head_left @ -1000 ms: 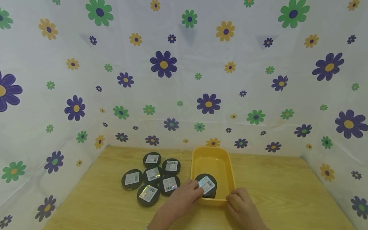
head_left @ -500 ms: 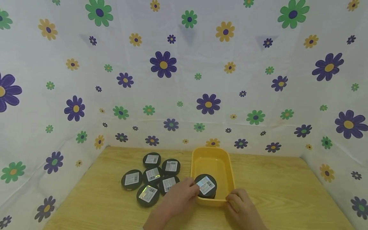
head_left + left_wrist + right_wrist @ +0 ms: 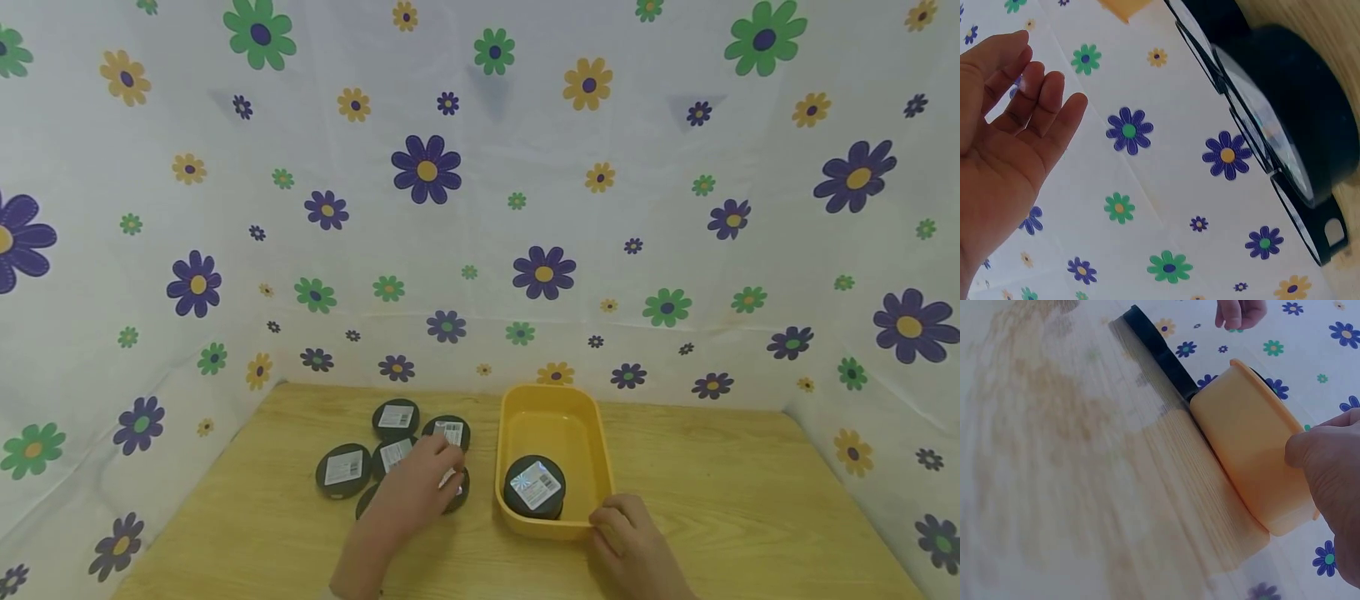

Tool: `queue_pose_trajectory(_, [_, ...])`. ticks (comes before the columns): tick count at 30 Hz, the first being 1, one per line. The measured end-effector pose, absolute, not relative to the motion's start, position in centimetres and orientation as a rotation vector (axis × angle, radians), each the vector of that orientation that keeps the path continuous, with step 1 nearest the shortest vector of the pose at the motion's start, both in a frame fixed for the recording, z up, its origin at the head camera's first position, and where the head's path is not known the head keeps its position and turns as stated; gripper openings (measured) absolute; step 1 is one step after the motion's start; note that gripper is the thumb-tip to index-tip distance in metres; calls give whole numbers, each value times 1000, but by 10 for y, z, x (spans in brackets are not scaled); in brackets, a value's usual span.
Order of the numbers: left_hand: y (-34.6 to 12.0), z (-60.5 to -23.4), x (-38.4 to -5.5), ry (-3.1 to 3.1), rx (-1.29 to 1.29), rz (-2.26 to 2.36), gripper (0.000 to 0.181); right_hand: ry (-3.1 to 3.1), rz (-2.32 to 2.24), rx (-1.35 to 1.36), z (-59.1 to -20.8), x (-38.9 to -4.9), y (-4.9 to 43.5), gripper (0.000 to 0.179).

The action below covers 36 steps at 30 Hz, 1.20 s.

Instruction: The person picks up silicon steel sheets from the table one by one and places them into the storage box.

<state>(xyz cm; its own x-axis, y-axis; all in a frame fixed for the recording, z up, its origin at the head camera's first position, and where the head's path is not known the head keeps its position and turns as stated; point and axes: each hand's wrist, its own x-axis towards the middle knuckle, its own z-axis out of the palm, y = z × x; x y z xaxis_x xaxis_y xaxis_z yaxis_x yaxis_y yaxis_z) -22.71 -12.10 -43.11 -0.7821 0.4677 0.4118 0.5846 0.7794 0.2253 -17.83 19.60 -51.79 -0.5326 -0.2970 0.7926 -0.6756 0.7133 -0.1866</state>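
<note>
My left hand (image 3: 411, 492) hovers over a group of flat, round black containers (image 3: 343, 471) with pale labels on top, partly hiding the nearer ones. In the left wrist view, this hand's fingers (image 3: 1047, 103) are loosely bent and hold nothing, apart from the thick black container (image 3: 1304, 106). My right hand (image 3: 637, 546) pinches the near right corner of a yellow tray (image 3: 551, 417). The right wrist view shows the thumb (image 3: 1300, 450) against the tray's outer wall. Inside the tray, at its near left, lies a black container (image 3: 536, 487), with another edge showing beneath it.
A wooden table (image 3: 735, 500) carries everything. White cloth (image 3: 480, 233) printed with green, purple and yellow flowers rises at the back and both sides. The containers stand left of the tray, close together, some touching.
My left hand has let go of the black container in the tray and moved left over the group on the table. The right hand stays at the tray's corner.
</note>
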Motion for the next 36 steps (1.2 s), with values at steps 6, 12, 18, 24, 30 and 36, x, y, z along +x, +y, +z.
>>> queue_pose_trajectory(6, [-136, -427, -230, -2740, -670, -557, 14, -2142, 600, 727, -519, -179, 196, 34])
queue_pose_trajectory(12, [-147, -428, -229, -2974, -492, -543, 35, -2136, 606, 736, -519, -178, 196, 21])
queue_pose_trajectory(18, [-154, -429, -226, -3175, -313, -561, 77, -2131, 614, 739, -518, -178, 196, 5])
queue_pose_trajectory(24, [-158, -436, -227, -3246, -215, -548, 88, -2153, 606, 732, -517, -177, 196, 7])
queue_pose_trajectory(30, [-162, -440, -227, -3232, -214, -539, 92, -2193, 608, 706, -516, -175, 196, 13])
queue_pose_trajectory(36, [-164, -444, -227, -3259, -217, -520, 86, -2139, 610, 730, -517, -178, 195, 9])
